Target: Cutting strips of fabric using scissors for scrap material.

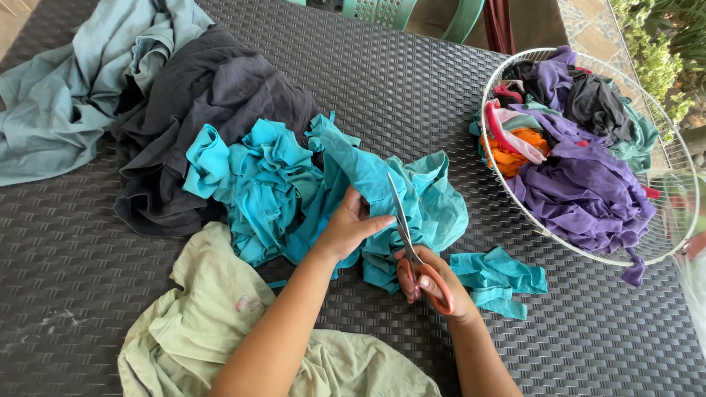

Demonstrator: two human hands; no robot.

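Note:
My right hand point(435, 283) grips orange-handled scissors point(409, 244), blades pointing away from me into a crumpled teal cloth point(346, 184) at the table's middle. My left hand point(351, 228) pinches a fold of that same teal cloth just left of the blades. A small cut teal piece point(500, 278) lies to the right of my right hand.
A dark woven table point(412, 95) carries a dark grey garment point(206, 110), a pale blue-grey garment point(66, 95) at the far left and a light green shirt point(213, 331) near me. A white wire basket point(680, 220) at right holds purple, orange, pink and dark scraps. Green chairs stand beyond.

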